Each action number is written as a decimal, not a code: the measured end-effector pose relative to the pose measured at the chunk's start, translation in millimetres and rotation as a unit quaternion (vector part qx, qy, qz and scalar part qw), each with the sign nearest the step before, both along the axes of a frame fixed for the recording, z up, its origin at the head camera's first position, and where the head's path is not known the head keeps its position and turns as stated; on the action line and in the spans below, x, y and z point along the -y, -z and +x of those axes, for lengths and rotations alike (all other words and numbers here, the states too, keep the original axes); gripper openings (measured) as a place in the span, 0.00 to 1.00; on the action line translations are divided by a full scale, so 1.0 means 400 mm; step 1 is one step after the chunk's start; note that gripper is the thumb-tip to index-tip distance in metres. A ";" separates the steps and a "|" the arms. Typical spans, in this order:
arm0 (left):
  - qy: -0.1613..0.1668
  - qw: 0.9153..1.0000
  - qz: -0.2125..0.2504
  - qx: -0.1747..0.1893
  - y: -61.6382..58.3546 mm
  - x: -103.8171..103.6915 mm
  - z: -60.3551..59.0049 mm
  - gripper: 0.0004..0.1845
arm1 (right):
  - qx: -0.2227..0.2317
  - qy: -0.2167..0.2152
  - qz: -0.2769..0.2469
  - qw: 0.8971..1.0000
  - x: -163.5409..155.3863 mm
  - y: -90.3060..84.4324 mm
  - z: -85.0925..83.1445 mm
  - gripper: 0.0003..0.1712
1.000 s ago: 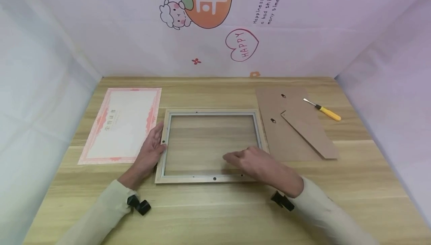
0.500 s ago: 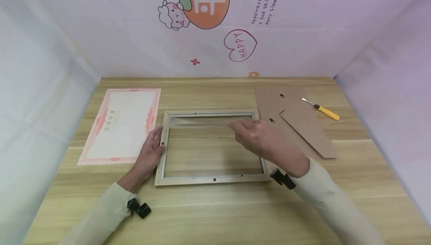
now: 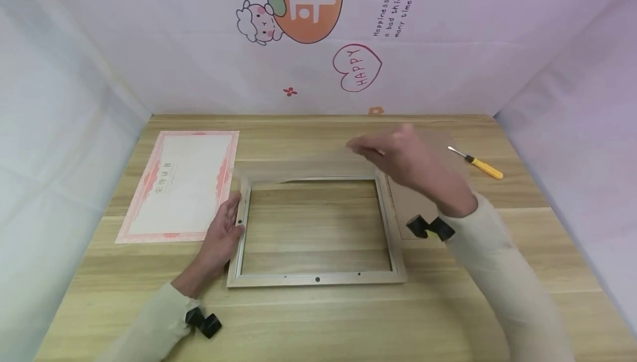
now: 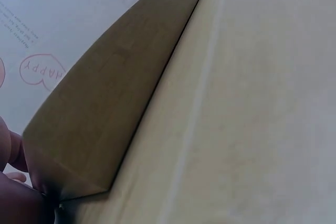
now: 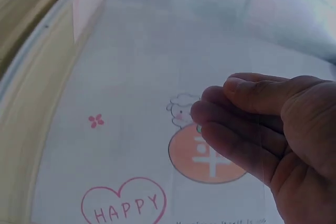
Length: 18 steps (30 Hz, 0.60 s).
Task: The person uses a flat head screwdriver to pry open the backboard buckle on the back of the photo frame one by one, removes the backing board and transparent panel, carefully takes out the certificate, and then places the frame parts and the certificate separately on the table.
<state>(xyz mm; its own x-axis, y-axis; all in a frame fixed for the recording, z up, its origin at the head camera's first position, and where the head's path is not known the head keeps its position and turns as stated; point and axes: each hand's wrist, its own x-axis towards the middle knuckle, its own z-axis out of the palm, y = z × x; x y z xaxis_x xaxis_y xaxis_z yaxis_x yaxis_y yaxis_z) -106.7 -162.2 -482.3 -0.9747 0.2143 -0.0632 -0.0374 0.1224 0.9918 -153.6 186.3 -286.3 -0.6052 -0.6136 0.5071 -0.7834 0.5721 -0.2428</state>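
Observation:
A light wooden picture frame (image 3: 318,280) lies flat near the middle of the table. My left hand (image 3: 222,243) grips its left side, thumb on top. In the left wrist view, the frame's side (image 4: 115,82) hides most of that hand. Above the far rail, my right hand (image 3: 410,166) pinches the edge of a clear sheet (image 3: 308,167), which is raised and tilted. The sheet is blurred and barely visible. In the right wrist view, the right hand's thumb meets its fingers (image 5: 231,145) at the sheet's edge.
A certificate (image 3: 194,185) with a pink border lies left of the frame. A brown backing board (image 3: 418,215) lies to the right, partly hidden by the right arm. Beyond it is a screwdriver (image 3: 485,167) with a yellow handle. White printed cloth (image 3: 438,74) stands behind the table.
My right hand has lifted the clear sheet from inside the frame and moved it away from me, up and over the far rail. The frame has shifted slightly towards me, with the left hand still on it.

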 end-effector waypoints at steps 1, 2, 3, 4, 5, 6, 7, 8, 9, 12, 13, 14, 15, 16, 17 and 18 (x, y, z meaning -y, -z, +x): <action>0.000 1.000 -0.001 0.001 0.000 0.000 0.005 0.38 | 0.025 0.005 -0.006 1.000 -0.005 -0.011 -0.011 0.10; 0.001 1.000 -0.002 0.003 0.000 -0.001 0.009 0.38 | 0.054 0.012 -0.015 0.998 -0.010 -0.021 -0.024 0.10; 0.002 1.000 -0.002 0.005 0.000 -0.002 0.013 0.38 | 0.080 0.022 -0.022 0.996 -0.014 -0.030 -0.037 0.10; 0.004 1.000 -0.002 0.006 -0.002 -0.001 0.016 0.38 | 0.105 0.033 -0.032 0.993 -0.017 -0.038 -0.053 0.10; 0.004 1.000 -0.003 0.007 -0.002 0.000 0.019 0.38 | 0.132 0.043 -0.046 0.989 -0.019 -0.045 -0.070 0.10; 0.005 1.000 -0.004 0.007 -0.004 0.000 0.022 0.38 | 0.161 0.055 -0.062 0.983 -0.022 -0.050 -0.088 0.10; 0.008 1.000 -0.006 0.007 -0.004 0.001 0.025 0.38 | 0.190 0.069 -0.075 0.976 -0.026 -0.055 -0.105 0.10; 0.009 1.000 -0.007 0.006 -0.005 0.001 0.027 0.38 | 0.219 0.081 -0.089 0.968 -0.029 -0.060 -0.122 0.10; 0.011 1.000 -0.008 0.004 -0.006 0.002 0.030 0.37 | 0.244 0.091 -0.104 0.960 -0.032 -0.063 -0.139 0.10; 0.012 1.000 -0.013 0.002 -0.006 0.004 0.035 0.37 | 0.312 0.115 -0.143 0.932 -0.043 -0.067 -0.188 0.12; 0.012 1.000 -0.015 0.002 -0.007 0.005 0.036 0.37 | 0.326 0.116 -0.156 0.925 -0.048 -0.066 -0.203 0.13; 0.012 1.000 -0.015 0.001 -0.007 0.006 0.036 0.37 | 0.335 0.116 -0.171 0.919 -0.051 -0.062 -0.218 0.14; 0.013 1.000 -0.016 0.000 -0.007 0.007 0.037 0.38 | 0.343 0.115 -0.188 0.913 -0.056 -0.058 -0.231 0.15; 0.014 1.000 -0.016 0.000 -0.005 0.008 0.036 0.38 | 0.350 0.113 -0.207 0.907 -0.060 -0.050 -0.244 0.16; 0.016 1.000 -0.013 -0.002 -0.005 0.009 0.036 0.38 | 0.357 0.110 -0.227 0.899 -0.063 -0.042 -0.256 0.16; 0.017 1.000 -0.011 -0.003 -0.004 0.010 0.035 0.38 | 0.365 0.104 -0.252 0.890 -0.066 -0.032 -0.267 0.15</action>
<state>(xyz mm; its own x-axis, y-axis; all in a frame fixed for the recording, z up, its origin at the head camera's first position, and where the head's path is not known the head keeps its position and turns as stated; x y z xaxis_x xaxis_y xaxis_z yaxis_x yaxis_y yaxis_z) -92.6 -166.3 -480.5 -0.9674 0.2457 -0.0617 -0.0262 0.1449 0.9891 -260.5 212.7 -273.6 -0.9603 -0.2558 0.1114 -0.2016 0.3603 -0.9108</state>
